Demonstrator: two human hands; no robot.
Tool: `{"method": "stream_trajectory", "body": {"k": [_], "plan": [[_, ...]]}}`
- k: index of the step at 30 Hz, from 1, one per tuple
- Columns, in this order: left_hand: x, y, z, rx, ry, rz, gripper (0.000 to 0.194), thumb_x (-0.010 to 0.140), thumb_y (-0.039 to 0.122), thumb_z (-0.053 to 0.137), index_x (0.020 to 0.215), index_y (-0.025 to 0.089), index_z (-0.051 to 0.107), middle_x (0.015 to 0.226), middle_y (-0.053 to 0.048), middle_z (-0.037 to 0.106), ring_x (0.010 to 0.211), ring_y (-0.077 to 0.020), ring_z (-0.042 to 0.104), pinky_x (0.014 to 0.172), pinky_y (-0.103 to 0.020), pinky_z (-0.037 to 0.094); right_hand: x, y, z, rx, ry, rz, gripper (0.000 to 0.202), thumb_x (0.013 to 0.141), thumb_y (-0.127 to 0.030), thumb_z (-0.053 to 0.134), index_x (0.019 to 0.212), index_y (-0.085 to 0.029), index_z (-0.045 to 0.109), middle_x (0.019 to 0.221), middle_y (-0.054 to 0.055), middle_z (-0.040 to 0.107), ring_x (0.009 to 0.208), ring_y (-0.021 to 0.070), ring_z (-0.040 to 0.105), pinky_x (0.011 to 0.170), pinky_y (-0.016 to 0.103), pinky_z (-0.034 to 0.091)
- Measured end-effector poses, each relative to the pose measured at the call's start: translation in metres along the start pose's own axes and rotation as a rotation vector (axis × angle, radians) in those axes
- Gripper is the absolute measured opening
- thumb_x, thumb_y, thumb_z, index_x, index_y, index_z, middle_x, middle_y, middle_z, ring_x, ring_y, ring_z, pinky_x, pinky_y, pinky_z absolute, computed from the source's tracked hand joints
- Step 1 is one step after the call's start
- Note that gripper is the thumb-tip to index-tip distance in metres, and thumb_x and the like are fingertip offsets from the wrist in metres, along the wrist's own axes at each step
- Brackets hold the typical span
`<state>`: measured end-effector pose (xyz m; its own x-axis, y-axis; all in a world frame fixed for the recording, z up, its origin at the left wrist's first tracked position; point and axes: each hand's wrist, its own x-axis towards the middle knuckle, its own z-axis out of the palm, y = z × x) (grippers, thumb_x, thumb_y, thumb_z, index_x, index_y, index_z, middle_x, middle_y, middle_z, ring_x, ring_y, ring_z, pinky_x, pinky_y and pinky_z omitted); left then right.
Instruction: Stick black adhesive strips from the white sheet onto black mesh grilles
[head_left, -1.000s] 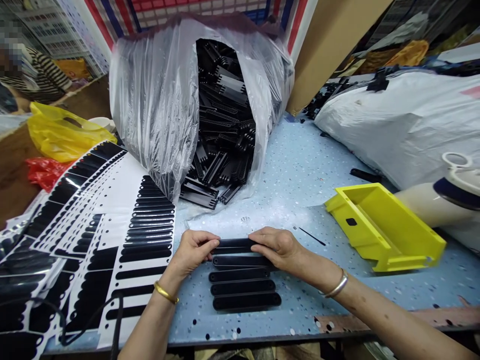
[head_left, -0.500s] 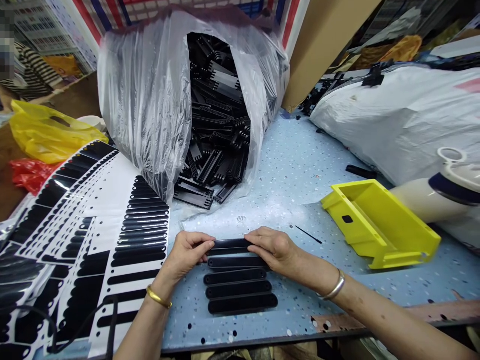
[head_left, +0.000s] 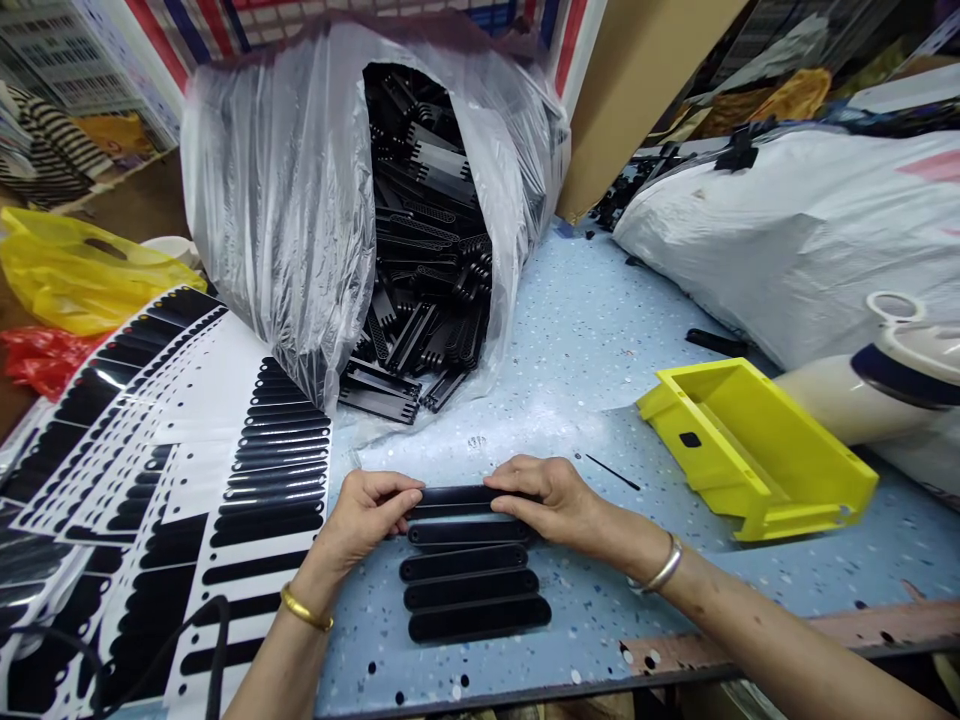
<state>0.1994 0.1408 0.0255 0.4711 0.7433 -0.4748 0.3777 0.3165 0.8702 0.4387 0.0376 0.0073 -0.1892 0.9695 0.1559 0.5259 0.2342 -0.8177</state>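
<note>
- Black strip (head_left: 454, 496) is held between the left hand (head_left: 365, 510) and the right hand (head_left: 546, 498) at the table (head_left: 570, 330), whose speckled blue top is spread beneath both; whether the table is touched by the strip cannot be told.
- Beyond the hands, a translucent plastic bag (head_left: 277, 190) is filled with black parts (head_left: 435, 240), shown through its wide opening.
- Left of the left hand, white sheets (head_left: 217, 370) printed with black shapes are laid overlapping.
- Far off to the right hand's right, a white bag (head_left: 787, 230) is placed, with a yellow bin (head_left: 690, 480) set nearer.
- By the left hand, the strip's left end is pinched between thumb and fingers.
- By the right hand, its right end is gripped likewise.
- Nearer than the hands, four more strips (head_left: 480, 592) are laid close together in a row, the farthest partly covered by the right hand.
- Just beyond the right hand, rightward, a thin black stick (head_left: 613, 472) is laid.
</note>
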Motion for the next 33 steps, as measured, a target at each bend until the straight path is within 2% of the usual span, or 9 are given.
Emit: {"method": "stream_trajectory", "body": {"k": [4,11,20,25,27,29,31,33], "plan": [[0.001,-0.001,0.0,0.012,-0.001,-0.003,0.04,0.057,0.042,0.075,0.08,0.009,0.077,0.048,-0.001,0.061,0.042,-0.0072,0.052,0.043,-0.017,0.041,-0.001,0.003,0.001,0.038,0.005,0.013,0.022,0.091,-0.028,0.06,0.104,-0.019,0.075,0.091,0.006,0.07,0.085,0.0158,0.065,0.077,0.027,0.052],[0.002,-0.003,-0.001,0.046,-0.001,0.003,0.044,0.057,0.046,0.075,0.081,0.009,0.077,0.047,-0.001,0.059,0.042,-0.0078,0.053,0.043,-0.017,0.041,0.003,0.009,0.001,0.202,0.005,0.153,0.023,0.081,-0.032,0.07,0.097,-0.018,0.077,0.087,0.006,0.071,0.08,0.0169,0.066,0.073,0.028,0.053],[0.0,0.001,0.001,0.048,0.009,0.004,0.042,0.056,0.045,0.073,0.079,0.009,0.077,0.047,-0.001,0.059,0.043,-0.0081,0.052,0.043,-0.018,0.041,0.002,0.004,0.001,0.165,0.017,0.124,0.022,0.086,-0.032,0.064,0.098,-0.019,0.077,0.086,0.006,0.072,0.08,0.0167,0.067,0.073,0.028,0.052],[0.001,-0.001,0.001,0.123,0.004,0.02,0.047,0.061,0.047,0.068,0.086,0.007,0.076,0.05,-0.001,0.059,0.044,-0.0091,0.051,0.046,-0.02,0.042,0.002,-0.001,-0.002,0.169,0.047,0.225,0.025,0.079,-0.033,0.071,0.098,-0.019,0.076,0.086,0.004,0.074,0.076,0.0169,0.068,0.069,0.027,0.055],[0.0,-0.004,0.0,0.203,0.031,0.086,0.048,0.066,0.046,0.065,0.092,0.007,0.076,0.053,-0.002,0.061,0.046,-0.0098,0.052,0.047,-0.021,0.042,-0.002,-0.004,-0.013,0.109,0.115,0.217,0.025,0.08,-0.034,0.071,0.099,-0.019,0.076,0.088,0.004,0.074,0.075,0.0168,0.068,0.069,0.027,0.055],[-0.004,-0.005,-0.003,0.324,0.101,0.219,0.044,0.072,0.044,0.062,0.094,0.008,0.076,0.055,-0.003,0.062,0.047,-0.01,0.051,0.047,-0.021,0.041,-0.012,-0.003,-0.029,-0.038,0.238,0.172,0.02,0.085,-0.033,0.065,0.095,-0.019,0.076,0.088,0.004,0.074,0.076,0.0165,0.068,0.069,0.027,0.054],[-0.01,-0.002,-0.002,0.462,0.218,0.418,0.037,0.078,0.039,0.061,0.093,0.01,0.077,0.057,-0.003,0.063,0.047,-0.0098,0.05,0.048,-0.022,0.041,-0.027,0.005,-0.046,-0.267,0.351,0.147,0.019,0.089,-0.029,0.059,0.087,-0.018,0.075,0.081,0.005,0.072,0.071,0.0159,0.066,0.065,0.026,0.051],[-0.018,0.005,0.004,0.579,0.341,0.658,0.028,0.082,0.034,0.061,0.092,0.013,0.076,0.062,-0.004,0.066,0.051,-0.0109,0.054,0.053,-0.024,0.045,-0.044,0.019,-0.058,-0.525,0.37,0.157,0.022,0.089,-0.027,0.057,0.08,-0.017,0.073,0.072,0.006,0.067,0.064,0.0164,0.062,0.06,0.028,0.047]]}}
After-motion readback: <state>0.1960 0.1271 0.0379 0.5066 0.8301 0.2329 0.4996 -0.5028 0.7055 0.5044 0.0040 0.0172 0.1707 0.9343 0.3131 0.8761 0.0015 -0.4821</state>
